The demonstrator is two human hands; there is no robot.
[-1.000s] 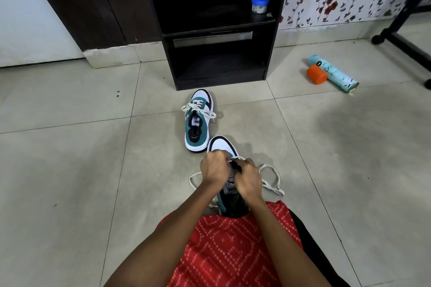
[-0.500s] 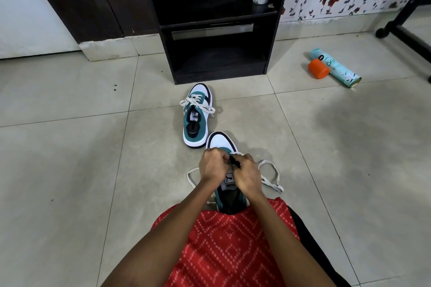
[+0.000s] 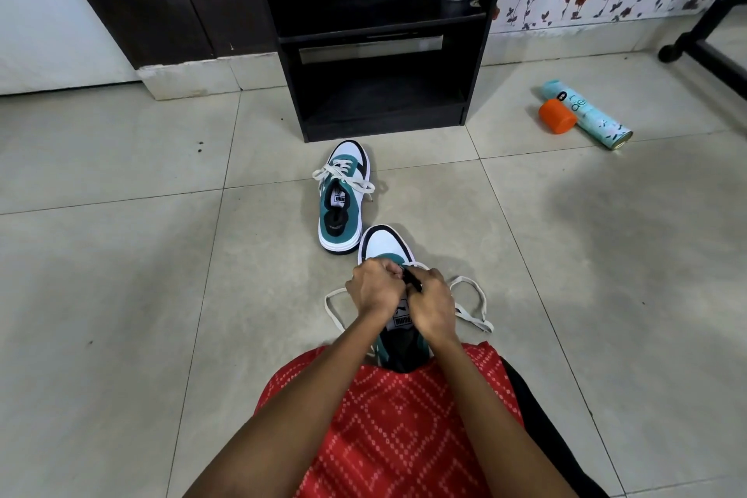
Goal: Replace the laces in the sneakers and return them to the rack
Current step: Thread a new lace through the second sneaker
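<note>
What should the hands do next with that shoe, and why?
Probably draw the short dark piece held between the left hand and right hand through an eyelet of the near sneaker. Both hands sit over its front lacing, its white lace lies loose on the floor, and the far sneaker is already laced.

Two bare forearms end at the left hand [image 3: 376, 291] and right hand [image 3: 434, 309]. A red garment [image 3: 388, 429] printed with small white dots in diamond patterns covers the lap; black fabric [image 3: 535, 408] shows just right of it.
</note>
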